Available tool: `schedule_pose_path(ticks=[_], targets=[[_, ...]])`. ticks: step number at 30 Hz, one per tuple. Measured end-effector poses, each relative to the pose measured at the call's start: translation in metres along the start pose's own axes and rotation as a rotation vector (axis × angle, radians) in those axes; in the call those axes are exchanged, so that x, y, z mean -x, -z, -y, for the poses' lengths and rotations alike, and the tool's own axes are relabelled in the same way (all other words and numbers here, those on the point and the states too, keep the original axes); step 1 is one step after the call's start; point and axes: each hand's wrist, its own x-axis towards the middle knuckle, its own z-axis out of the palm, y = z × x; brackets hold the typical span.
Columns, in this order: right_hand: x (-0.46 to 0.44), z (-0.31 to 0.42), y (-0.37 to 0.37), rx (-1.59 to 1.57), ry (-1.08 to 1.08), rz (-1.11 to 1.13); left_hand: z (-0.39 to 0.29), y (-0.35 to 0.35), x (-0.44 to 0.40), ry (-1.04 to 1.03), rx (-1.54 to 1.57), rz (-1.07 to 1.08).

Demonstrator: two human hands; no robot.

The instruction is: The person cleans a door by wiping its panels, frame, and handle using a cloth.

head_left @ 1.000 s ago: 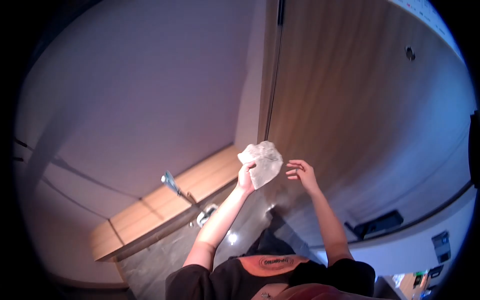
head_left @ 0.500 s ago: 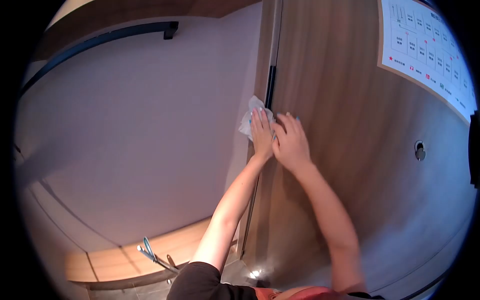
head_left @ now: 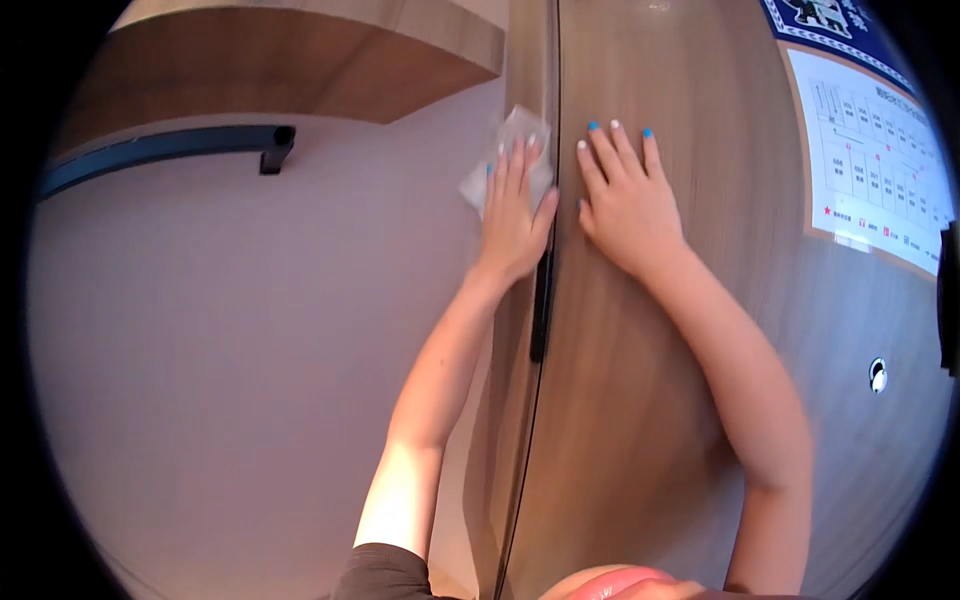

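My left hand (head_left: 512, 225) is raised against the edge of the wooden door frame (head_left: 525, 60), its fingers extended over a thin white wipe (head_left: 478, 190) that it presses to the surface. Crumpled edges of the wipe stick out above and to the left of the fingertips. To the right, my right hand (head_left: 635, 205) lies flat on the wood-grain door (head_left: 640, 400) with its fingers spread and nothing in it. A dark vertical strip (head_left: 542, 310) runs along the door edge just below my left hand.
A dark rail (head_left: 160, 148) is fixed to the pale wall (head_left: 250, 380) at left, under a wooden overhang (head_left: 300, 70). On the door at right are a white printed plan (head_left: 870, 160), a blue poster (head_left: 845, 30) and a round metal lock (head_left: 878, 376).
Both hands have moved up along the door edge, the left one taking the wipe with it. My right hand has separated from the left and now rests flat on the door. The view has tilted upward.
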Motion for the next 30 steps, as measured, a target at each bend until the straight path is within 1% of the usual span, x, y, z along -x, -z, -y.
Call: schedule_pose_path(ticks=[2, 4, 6, 9, 13, 15, 16, 18, 19, 21, 24, 27, 30], targets=[[0.001, 0.007, -0.003, 0.038, 0.002, -0.001, 0.003, -0.009, -0.066, -0.091, -0.071, -0.021], [0.001, 0.009, -0.002, 0.047, 0.003, 0.026, 0.019, -0.025, -0.133, -0.154, -0.236, -0.030], [0.001, 0.008, -0.001, 0.047, 0.008, 0.029, 0.028, -0.032, -0.187, -0.137, -0.287, -0.031], [0.001, 0.009, 0.001, 0.071, 0.002, 0.057, 0.035, -0.034, -0.232, -0.099, -0.248, -0.032], [-0.001, 0.010, 0.006, 0.071, 0.001, 0.065, 0.035, -0.030, -0.246, -0.050, -0.254, -0.019], [0.000, 0.011, 0.006, 0.047, -0.002, 0.067, 0.035, -0.029, -0.231, -0.035, -0.260, 0.005], [0.000, 0.012, 0.005, 0.076, 0.007, 0.075, 0.038, -0.029, -0.215, -0.068, -0.247, 0.002], [-0.002, 0.011, 0.006, 0.129, 0.030, 0.080, 0.038, -0.026, -0.176, -0.135, -0.229, -0.011], [-0.003, 0.012, 0.007, 0.083, 0.026, 0.062, 0.037, -0.022, -0.155, -0.145, -0.162, -0.015], [-0.004, 0.015, 0.007, 0.099, 0.032, 0.070, 0.032, -0.012, -0.106, -0.153, -0.024, -0.014], [-0.005, 0.016, 0.006, 0.125, 0.033, 0.069, 0.022, 0.001, -0.039, -0.219, -0.051, 0.040], [-0.004, 0.016, 0.001, 0.153, 0.046, 0.058, 0.003, 0.019, 0.034, -0.174, -0.031, 0.167], [-0.004, 0.015, -0.002, 0.165, 0.066, 0.068, -0.010, 0.029, 0.104, -0.014, 0.057, 0.210]])
